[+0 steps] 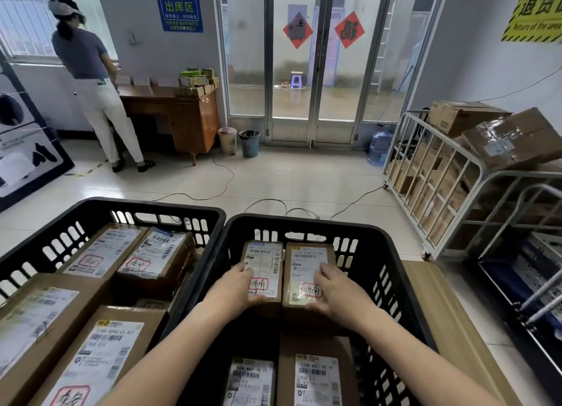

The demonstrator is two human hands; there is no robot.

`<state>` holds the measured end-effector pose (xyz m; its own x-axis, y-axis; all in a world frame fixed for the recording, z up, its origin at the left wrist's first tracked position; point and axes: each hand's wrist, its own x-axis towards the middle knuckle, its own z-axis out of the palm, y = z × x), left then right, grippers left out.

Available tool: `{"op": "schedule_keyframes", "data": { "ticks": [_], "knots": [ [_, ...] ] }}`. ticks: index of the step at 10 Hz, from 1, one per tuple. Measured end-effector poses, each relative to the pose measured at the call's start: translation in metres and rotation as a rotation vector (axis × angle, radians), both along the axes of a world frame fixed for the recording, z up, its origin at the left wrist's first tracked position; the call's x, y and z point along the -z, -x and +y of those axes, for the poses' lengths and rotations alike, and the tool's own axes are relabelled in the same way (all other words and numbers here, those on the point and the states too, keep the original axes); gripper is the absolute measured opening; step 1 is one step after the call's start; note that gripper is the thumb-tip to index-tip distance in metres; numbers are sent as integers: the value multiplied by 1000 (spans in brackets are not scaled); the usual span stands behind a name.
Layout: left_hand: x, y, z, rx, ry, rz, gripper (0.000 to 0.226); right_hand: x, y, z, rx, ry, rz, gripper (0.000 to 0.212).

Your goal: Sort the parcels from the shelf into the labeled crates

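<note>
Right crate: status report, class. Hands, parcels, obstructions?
Grips: left hand holds left parcel, right hand holds right parcel. Both side by side inside right crate. Two nearer parcels below forearms, not blocking.

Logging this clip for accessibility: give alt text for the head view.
Left hand and right hand each hold a small labelled parcel, left parcel beside right parcel, in the right black crate. A second black crate at left holds larger parcels.

- Black slotted plastic crates.
- Brown cardboard parcels: white labels, black barcodes, red-ringed red handwriting.
- Blue wall sign: yellow-green characters.
- Yellow wall sign: black diagonal edge stripes.
- Red diamond paper: black character.
</note>
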<state>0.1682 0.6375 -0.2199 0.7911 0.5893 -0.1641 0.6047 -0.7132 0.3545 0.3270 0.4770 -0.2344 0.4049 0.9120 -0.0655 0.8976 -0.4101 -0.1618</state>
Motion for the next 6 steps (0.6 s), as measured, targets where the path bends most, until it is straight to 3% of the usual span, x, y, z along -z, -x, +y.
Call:
{"op": "schedule_keyframes", "data": {
  "ticks": [2, 4, 6],
  "knots": [
    [6, 1, -8, 5, -39, 5, 70, 3, 2, -7, 25, -12, 31, 75],
    [-3, 6, -21, 1, -104, 132, 71, -15, 13, -4, 74, 73, 24, 67],
    [-15, 20, -26, 42, -215, 104, 73, -23, 20, -18, 81, 47, -15, 71]
  ]
}}
